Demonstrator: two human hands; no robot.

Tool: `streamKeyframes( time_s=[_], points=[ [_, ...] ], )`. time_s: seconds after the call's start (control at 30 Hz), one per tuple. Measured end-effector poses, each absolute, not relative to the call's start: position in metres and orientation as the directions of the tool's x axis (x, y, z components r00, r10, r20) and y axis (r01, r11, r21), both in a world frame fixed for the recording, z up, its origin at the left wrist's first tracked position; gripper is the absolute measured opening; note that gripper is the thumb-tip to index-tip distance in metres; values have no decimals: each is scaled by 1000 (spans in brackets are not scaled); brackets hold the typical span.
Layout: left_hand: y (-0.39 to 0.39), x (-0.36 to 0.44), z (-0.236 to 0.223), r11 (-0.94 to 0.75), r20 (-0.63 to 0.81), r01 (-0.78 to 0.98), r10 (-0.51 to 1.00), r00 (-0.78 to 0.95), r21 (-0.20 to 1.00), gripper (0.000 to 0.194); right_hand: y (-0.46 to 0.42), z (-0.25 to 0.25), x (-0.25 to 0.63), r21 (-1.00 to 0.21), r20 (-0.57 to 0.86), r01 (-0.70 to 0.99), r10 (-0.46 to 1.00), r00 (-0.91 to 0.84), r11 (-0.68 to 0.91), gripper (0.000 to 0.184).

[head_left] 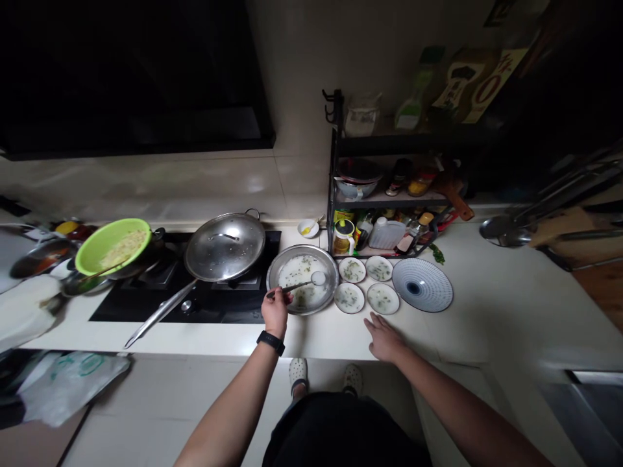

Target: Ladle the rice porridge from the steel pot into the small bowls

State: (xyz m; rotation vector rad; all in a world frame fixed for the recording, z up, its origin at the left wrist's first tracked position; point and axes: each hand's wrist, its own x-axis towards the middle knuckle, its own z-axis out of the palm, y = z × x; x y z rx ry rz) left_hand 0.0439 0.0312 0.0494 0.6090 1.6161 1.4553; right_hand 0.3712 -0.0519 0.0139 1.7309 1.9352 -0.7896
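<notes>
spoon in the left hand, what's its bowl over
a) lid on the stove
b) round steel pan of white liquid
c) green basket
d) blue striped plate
b. The spoon held in the left hand reaches across the round steel pan, its bowl above the white liquid.

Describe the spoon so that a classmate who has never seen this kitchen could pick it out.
Start at the black cooktop on the white counter. To its right sits a round steel tray of pale liquid. The metal spoon dips into it, gripped by the left hand.
</notes>
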Motion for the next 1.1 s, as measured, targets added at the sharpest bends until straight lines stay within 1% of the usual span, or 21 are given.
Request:
streamKeyframes(
  time_s=[0.47, 0.7, 0.9, 1.1],
  points=[
    [25, 41, 82, 165, -215, -143, 849, -483, 976, 41, -52, 10, 371, -128, -654, 990, 745, -131, 62, 92],
    [24, 58, 103, 176, -243, -185, 857, -454, 967, 44, -52, 13, 369, -113, -643, 991, 754, -131, 76, 91],
    [21, 89, 110, 198, -243, -160, 905, -349, 967, 44, -54, 7, 371, -125, -636, 991, 762, -122, 55, 92],
    [20, 136, 104, 201, -230, -140, 945, -234, 969, 40, -54, 8, 371, -158, -638, 987, 758, -133, 40, 89]
  ],
)
